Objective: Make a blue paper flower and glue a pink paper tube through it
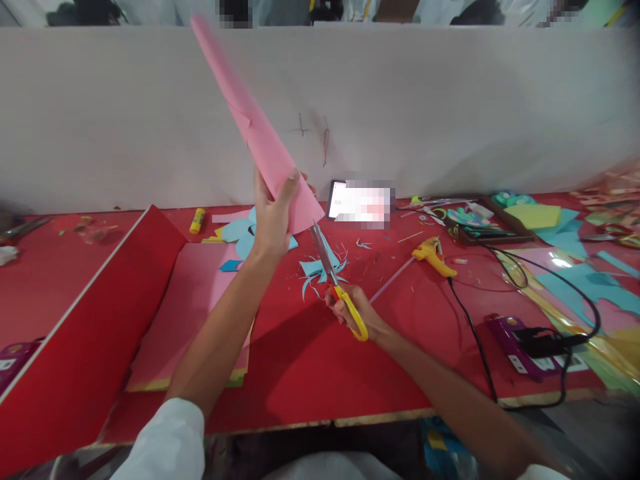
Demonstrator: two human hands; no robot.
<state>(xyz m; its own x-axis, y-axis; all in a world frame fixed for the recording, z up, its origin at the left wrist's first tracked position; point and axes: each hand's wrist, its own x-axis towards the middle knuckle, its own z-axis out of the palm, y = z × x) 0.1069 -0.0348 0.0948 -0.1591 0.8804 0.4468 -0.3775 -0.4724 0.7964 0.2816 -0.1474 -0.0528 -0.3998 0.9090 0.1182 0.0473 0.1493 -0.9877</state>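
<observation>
A: Where is the pink paper (pixel 270 147)?

B: Held up over the tabletop (pixel 310 380), rolled into a long tube. It tilts, the upper end leaning left in front of the white partition (pixel 450 100), the lower end by the tips of the scissors (pixel 327 263).

A: And the grip on each side?

B: The left hand (pixel 274 213) is closed around the lower part of the roll, thumb in front, the other fingers mostly hidden. The right hand (pixel 355 303) is curled round the scissors' handles. The blades look close together; whether they bite the paper or just meet its edge, I can't tell.

A: Which step is that?

B: Cutting, I'd judge, or lining up for a cut.

A: What does the next move call for?

B: A firm left hold, I'd say, with the blades square to the edge and the thumb clear of them. A loose roll could spring open.

A: What lies around?

B: Blue scraps (pixel 314 268) below the blades, a stack of sheets (pixel 183 300) under the left forearm, a lit phone (pixel 339 197) near the partition. Off to the right, a yellow glue gun (pixel 435 259), then a purple box (pixel 507 330) farther out.
</observation>
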